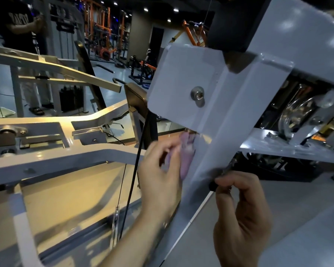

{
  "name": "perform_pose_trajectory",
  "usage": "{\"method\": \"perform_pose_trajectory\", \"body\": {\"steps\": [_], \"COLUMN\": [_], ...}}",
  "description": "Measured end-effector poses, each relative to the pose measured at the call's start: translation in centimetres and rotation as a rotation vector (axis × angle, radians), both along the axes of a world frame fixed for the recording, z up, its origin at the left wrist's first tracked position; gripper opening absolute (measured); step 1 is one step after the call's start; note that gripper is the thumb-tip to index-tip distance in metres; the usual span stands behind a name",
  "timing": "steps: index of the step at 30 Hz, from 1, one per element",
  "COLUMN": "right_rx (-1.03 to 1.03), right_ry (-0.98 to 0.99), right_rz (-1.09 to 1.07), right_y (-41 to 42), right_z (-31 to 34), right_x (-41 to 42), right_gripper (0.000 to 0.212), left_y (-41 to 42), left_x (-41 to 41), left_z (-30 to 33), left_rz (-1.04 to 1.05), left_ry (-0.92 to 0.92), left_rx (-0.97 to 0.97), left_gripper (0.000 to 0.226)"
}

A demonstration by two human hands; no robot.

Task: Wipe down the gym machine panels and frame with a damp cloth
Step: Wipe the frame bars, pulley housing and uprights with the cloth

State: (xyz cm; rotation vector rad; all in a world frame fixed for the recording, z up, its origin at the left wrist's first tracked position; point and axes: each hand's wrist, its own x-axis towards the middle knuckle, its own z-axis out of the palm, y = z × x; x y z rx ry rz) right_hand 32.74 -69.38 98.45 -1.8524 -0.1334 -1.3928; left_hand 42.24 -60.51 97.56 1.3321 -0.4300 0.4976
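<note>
A white-painted gym machine fills the view. Its flat panel (183,79) with a steel bolt (198,95) meets a slanted frame post (206,155). My left hand (160,174) holds a pale pink cloth (186,153) and presses it against the left face of the post, just under the panel; the hand is blurred. My right hand (241,214) is lower right, its fingers curled around the post's edge, touching a small black knob (212,186).
A black cable (141,143) runs down just left of my left hand. White frame arms (66,158) spread across the left. A chrome pulley (297,110) sits inside the frame at right. A person (21,26) stands at the far left; orange racks are behind.
</note>
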Motion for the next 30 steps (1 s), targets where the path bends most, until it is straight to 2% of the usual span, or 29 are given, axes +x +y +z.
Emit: {"method": "perform_pose_trajectory", "body": {"steps": [5,8,11,17,21,24,27,28,30], "right_rx": [-0.042,-0.036,-0.039,-0.029,0.006,0.010,-0.012,-0.021,-0.032], "right_ry": [0.017,0.006,0.028,0.045,0.024,0.046,0.052,0.050,0.053], "right_rz": [-0.014,-0.020,-0.033,-0.032,-0.004,-0.007,-0.009,-0.009,-0.013], "right_y": [0.5,0.6,0.6,0.6,0.1,-0.2,-0.1,-0.1,-0.1], "right_z": [-0.2,-0.5,-0.6,-0.4,-0.4,-0.5,-0.7,-0.7,-0.8], "right_x": [0.0,0.2,0.4,0.0,-0.4,-0.3,-0.3,-0.3,-0.3], "right_gripper": [0.032,0.031,0.028,0.029,0.027,0.028,0.029,0.029,0.029], "left_y": [-1.5,-0.5,0.3,-0.4,-0.7,-0.2,0.6,0.8,1.3], "left_x": [5.8,2.8,-0.6,4.4,4.9,3.6,2.8,2.5,1.6], "left_z": [2.3,-0.2,-2.6,-2.1,-3.6,-4.4,-4.3,-4.4,-4.5], "left_rz": [-0.022,-0.076,-0.131,-0.081,-0.110,-0.047,0.077,0.054,-0.127], "left_ry": [0.112,0.077,0.083,0.076,0.106,0.058,-0.063,-0.085,-0.026], "left_rx": [0.071,0.006,-0.046,0.052,0.075,0.097,0.249,0.289,0.299], "left_gripper": [0.026,0.023,0.032,0.022,0.025,0.029,0.035,0.037,0.037]}}
